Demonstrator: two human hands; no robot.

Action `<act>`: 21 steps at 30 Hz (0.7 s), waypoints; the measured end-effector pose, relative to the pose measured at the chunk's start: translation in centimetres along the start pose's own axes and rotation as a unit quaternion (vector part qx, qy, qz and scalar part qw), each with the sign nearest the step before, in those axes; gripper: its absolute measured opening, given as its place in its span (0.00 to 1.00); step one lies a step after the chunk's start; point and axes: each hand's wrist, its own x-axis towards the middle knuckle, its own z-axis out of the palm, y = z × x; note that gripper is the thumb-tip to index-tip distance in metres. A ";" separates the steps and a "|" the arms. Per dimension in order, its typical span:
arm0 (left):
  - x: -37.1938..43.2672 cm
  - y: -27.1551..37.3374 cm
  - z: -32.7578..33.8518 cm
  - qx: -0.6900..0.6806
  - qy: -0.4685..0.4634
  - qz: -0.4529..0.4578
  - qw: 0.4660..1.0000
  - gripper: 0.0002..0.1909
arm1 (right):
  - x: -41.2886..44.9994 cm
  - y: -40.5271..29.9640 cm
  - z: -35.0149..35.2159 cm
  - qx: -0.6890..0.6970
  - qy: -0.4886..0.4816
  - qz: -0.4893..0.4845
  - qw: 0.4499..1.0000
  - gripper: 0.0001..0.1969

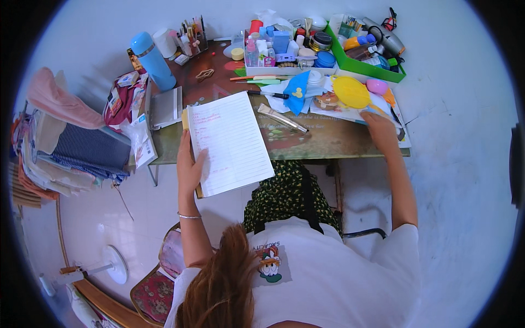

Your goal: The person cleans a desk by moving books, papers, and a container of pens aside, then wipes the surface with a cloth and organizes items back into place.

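Note:
My left hand (192,164) grips the left side of an open lined notebook (229,143), thumb over the page and fingers around the edge. The notebook bears handwriting and overhangs the front edge of the table. My right hand (381,133) rests at the table's right end, over papers and flat items (344,114); its fingertips are partly hidden, so I cannot tell whether they grip anything. Just beyond that hand lies a yellow round item (350,91). A pen (268,94) lies at the notebook's top right corner, and a cosmetic tube (283,118) is to its right.
A white box (289,70) of bottles and jars and a green box (365,69) with a hair dryer (385,37) stand at the back. A blue thermos (154,61) stands at the back left. Folded clothes (90,141) are piled left of the table (229,65); chairs (154,293) stand behind.

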 end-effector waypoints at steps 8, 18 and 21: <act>0.0 0.7 0.0 -0.074 0.017 -0.024 0.997 0.33 | 3.7 1.6 -9.1 -0.055 0.056 -0.034 0.996 0.15; -1.0 2.4 -0.5 -0.062 0.079 -0.028 0.995 0.29 | 1.9 1.1 -17.3 0.131 0.084 0.041 0.987 0.14; -1.4 5.7 -0.5 -0.082 0.096 -0.012 0.992 0.26 | 1.1 -0.5 -16.9 0.161 0.148 0.033 0.975 0.13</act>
